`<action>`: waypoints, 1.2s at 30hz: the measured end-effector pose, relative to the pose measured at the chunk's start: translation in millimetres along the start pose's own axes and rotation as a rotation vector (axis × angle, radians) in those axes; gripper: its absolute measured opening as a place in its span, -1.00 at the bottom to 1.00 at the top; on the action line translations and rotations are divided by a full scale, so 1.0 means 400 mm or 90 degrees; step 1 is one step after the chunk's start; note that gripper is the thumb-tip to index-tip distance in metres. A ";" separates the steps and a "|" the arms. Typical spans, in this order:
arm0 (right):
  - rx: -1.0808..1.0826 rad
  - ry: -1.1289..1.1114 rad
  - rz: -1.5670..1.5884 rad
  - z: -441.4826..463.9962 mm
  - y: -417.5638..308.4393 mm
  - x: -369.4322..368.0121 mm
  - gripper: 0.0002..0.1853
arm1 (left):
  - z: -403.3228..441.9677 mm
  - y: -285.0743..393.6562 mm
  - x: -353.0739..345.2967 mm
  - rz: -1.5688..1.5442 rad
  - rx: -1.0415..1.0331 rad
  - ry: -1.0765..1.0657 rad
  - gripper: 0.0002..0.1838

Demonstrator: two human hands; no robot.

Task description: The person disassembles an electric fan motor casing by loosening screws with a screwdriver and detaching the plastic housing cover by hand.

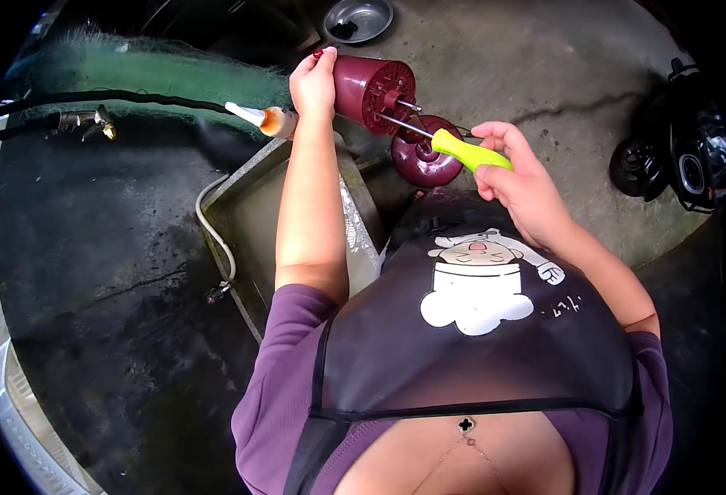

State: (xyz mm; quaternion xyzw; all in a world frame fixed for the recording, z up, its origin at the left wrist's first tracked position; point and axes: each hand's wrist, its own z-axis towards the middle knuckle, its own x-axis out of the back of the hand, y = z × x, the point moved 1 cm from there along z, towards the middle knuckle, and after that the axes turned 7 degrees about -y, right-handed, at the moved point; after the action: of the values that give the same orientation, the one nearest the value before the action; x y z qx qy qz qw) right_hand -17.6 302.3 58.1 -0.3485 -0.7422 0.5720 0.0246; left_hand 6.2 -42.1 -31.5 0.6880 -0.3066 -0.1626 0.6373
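My left hand (313,84) grips the far left end of a dark red cylindrical housing (355,87), whose open end with inner ribs and a metal shaft faces right. In my right hand (521,177) is a screwdriver (470,152) with a yellow-green handle, held by the fingertips. Its metal shank reaches left to the open end of the housing; the exact spot its tip touches is too small to tell. Just below the housing, a round dark red part (425,157) lies partly behind the screwdriver.
A metal bowl (358,20) with something dark in it stands at the top. A white-nozzled bottle (276,122) is beside my left wrist. Left are a square basin (252,198), a pale hose (211,221) and a brass tap (103,124). A black device (693,169) sits far right.
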 end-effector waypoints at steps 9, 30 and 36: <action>-0.378 -0.115 0.600 0.007 0.067 0.064 -0.65 | -0.021 -0.001 -0.022 -0.029 -0.029 0.023 -0.68; 0.029 0.027 0.163 0.038 -0.024 0.046 -0.71 | -0.036 -0.001 -0.017 -0.083 -0.025 0.064 -0.70; -0.313 -0.108 0.425 0.021 -0.001 0.073 -0.59 | -0.033 0.006 -0.019 -0.089 -0.032 0.064 -0.70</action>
State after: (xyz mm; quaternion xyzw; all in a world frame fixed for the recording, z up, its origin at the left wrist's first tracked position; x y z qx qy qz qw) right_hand -43.6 311.2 44.7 -0.5172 -0.7022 0.3808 -0.3072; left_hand 7.9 -27.0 -28.6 0.6986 -0.2213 -0.1799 0.6562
